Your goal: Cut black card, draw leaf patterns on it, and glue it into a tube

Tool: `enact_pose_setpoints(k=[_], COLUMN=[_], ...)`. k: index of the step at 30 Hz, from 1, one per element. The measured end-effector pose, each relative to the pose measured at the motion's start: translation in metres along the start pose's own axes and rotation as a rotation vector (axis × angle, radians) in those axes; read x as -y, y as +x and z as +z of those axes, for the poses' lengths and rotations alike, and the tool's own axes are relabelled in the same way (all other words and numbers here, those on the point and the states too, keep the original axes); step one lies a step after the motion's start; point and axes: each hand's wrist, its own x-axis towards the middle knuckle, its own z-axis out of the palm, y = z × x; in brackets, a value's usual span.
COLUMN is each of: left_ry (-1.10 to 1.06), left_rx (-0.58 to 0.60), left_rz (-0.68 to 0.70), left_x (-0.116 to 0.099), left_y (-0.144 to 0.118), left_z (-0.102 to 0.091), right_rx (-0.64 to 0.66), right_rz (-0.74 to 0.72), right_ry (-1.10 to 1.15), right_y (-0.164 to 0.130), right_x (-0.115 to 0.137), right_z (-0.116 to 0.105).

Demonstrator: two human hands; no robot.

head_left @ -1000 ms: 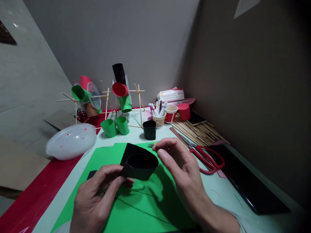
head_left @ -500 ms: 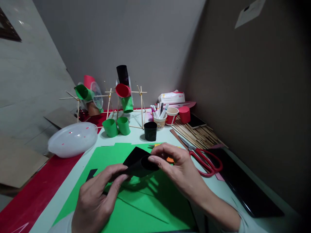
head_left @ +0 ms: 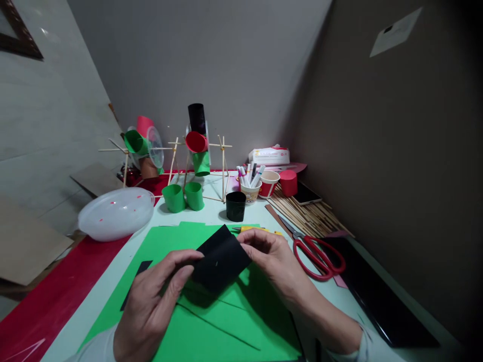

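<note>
A piece of black paper (head_left: 222, 261), gently curved, is held above a green sheet (head_left: 226, 327). My left hand (head_left: 154, 296) has its left edge between thumb and index finger. At the upper right corner, my right hand (head_left: 269, 256) pinches it between thumb and fingers. Behind the right hand, yellow-handled pliers (head_left: 249, 229) lie partly hidden. A dark strip of paper (head_left: 136, 284) rests on the green sheet beside my left hand. Just beyond the sheet stands a black paper cup (head_left: 236, 207).
Red-handled scissors (head_left: 320, 256) and a black flat panel (head_left: 388, 296) lie on the right. Two green paper cups (head_left: 183, 197), a pot of markers (head_left: 250, 188) and wooden sticks (head_left: 302, 213) stand or lie farther back. Stick frames hold wheels with paper cups (head_left: 196, 142). A plastic lid (head_left: 115, 213) is at left.
The black paper, rolled into a tube before, has opened out into a flatter, slightly curved piece. Both hands still hold it. The camera view has shifted slightly.
</note>
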Motion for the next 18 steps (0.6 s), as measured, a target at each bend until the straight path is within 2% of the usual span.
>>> enact_pose_setpoints(k=[8, 13, 18], left_ry=[-0.031, 0.047, 0.075], left_rx=[-0.004, -0.117, -0.139], left_rz=[0.109, 0.126, 0.116], left_x=[0.004, -0.003, -0.004], left_y=[0.000, 0.005, 0.007], left_z=[0.003, 0.001, 0.000], right_rx=[0.037, 0.054, 0.076], right_rz=[0.037, 0.070, 0.123], right_ry=[0.090, 0.082, 0.038], right_y=[-0.003, -0.005, -0.010], right_x=[-0.003, -0.002, 0.002], right_z=[0.002, 0.005, 0.010])
